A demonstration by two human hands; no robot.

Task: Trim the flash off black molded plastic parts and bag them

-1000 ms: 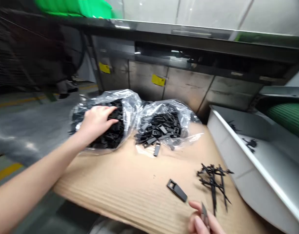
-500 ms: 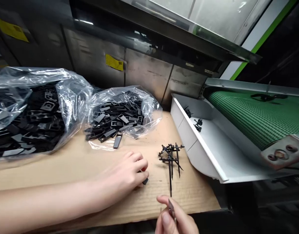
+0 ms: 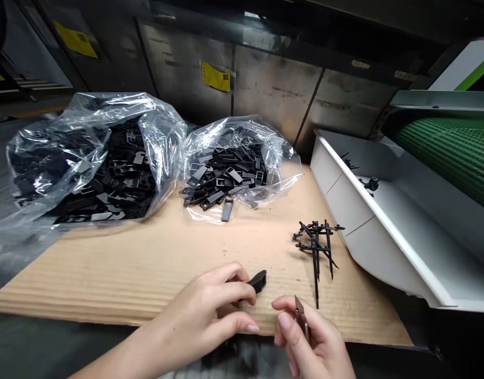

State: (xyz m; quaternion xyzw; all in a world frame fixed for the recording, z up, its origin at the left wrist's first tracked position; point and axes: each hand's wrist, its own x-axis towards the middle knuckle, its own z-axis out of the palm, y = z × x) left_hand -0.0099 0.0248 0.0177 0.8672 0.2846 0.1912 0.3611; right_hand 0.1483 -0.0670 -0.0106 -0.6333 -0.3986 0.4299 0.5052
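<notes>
— What does everything rest on?

— A surface [image 3: 147, 263] covered in ribbed brown cardboard, filling the middle of the frame. Grey metal panels [image 3: 273, 89] stand behind it. A large bag [image 3: 87, 152] of black parts lies at the left and a smaller bag [image 3: 237, 158] at the centre, both of clear plastic. A white tray [image 3: 368, 210] runs down the right, with a green belt [image 3: 455, 152] beyond it. A bundle of black sticks [image 3: 316, 242] lies near the tray.

— And the hands?

— At bottom centre, the left hand [image 3: 210, 310] pinches a black plastic piece [image 3: 258, 279] between thumb and fingers, near the cardboard's front edge. Just beside it, the right hand [image 3: 313, 342] is curled tight around a thin metal tool [image 3: 300, 316].

— Any writing?

— A yellow label [image 3: 215, 77] at upper centre and a second yellow label [image 3: 75, 39] at upper left. The print is too small to read.
</notes>
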